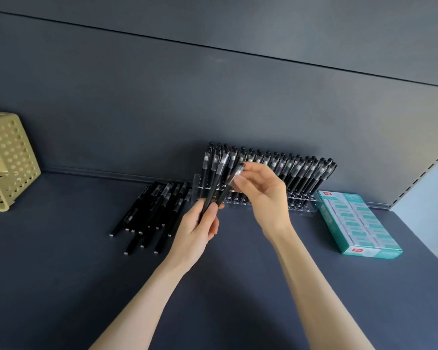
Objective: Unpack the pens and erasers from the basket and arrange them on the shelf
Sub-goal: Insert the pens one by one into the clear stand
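Note:
My left hand (200, 228) grips the lower ends of two or three black pens (216, 183) that point up and to the right. My right hand (261, 190) pinches the cap end of one of those pens. Behind the hands a clear acrylic pen rack (301, 208) stands against the back wall, filled with several upright black pens (306, 175). A loose pile of black pens (152, 213) lies on the dark shelf (61, 261) to the left of the rack. A teal box of erasers (357, 221) lies flat to the right of the rack.
A yellow-green perforated basket (8, 160) lies on its side at the far left of the shelf. The dark back wall rises behind everything. A pale upright with slots (425, 173) bounds the shelf on the right.

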Available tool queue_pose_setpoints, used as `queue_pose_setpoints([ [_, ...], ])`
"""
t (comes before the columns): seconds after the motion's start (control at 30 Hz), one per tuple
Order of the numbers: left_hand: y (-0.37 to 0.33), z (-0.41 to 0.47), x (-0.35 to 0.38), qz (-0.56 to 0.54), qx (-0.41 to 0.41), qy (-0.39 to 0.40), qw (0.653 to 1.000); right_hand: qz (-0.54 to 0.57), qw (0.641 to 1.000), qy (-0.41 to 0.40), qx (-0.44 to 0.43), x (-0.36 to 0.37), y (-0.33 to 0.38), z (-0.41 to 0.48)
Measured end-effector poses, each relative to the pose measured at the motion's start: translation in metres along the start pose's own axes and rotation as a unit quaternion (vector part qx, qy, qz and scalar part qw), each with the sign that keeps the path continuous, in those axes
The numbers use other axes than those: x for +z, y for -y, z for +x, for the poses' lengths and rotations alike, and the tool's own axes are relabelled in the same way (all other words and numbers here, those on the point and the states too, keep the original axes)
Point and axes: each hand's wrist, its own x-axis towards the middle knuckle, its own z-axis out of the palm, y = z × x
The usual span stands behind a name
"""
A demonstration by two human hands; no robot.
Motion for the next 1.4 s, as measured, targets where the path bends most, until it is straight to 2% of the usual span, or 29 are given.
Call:
queue_pose_setpoints([
  [0.1,0.002,0.000,0.000,0.038,0.037,-0.003,0.999,0.003,1.000,-0.007,-0.005,0.000,0.000,-0.002],
  [0.23,0.008,-0.001,-0.001,0.114,0.078,-0.014,0.990,-0.048,0.998,-0.023,-0.014,0.008,-0.003,-0.004],
  [0.3,0.009,0.000,-0.003,0.124,0.088,-0.049,0.987,-0.039,0.998,-0.044,-0.027,0.011,0.000,0.001],
  [0.4,0.009,0.004,-0.011,0.138,0.102,-0.142,0.975,-0.017,0.994,-0.093,-0.059,0.008,0.006,0.013],
  [0.5,0.010,0.007,-0.017,0.136,0.102,-0.196,0.966,-0.077,0.985,-0.117,-0.101,0.005,0.009,0.025],
  [0.67,0.012,0.007,-0.013,0.145,0.083,-0.179,0.970,-0.161,0.970,-0.115,-0.142,0.010,0.002,0.039],
  [1.0,0.011,0.008,-0.010,0.131,0.071,-0.159,0.976,-0.228,0.957,-0.083,-0.159,0.014,-0.022,0.046],
  [1.13,0.011,0.008,-0.010,0.134,0.072,-0.159,0.975,-0.307,0.932,-0.066,-0.183,0.017,-0.028,0.043],
  [1.4,0.012,0.008,-0.011,0.141,0.075,-0.156,0.975,-0.384,0.909,-0.046,-0.156,0.019,-0.026,0.048],
])
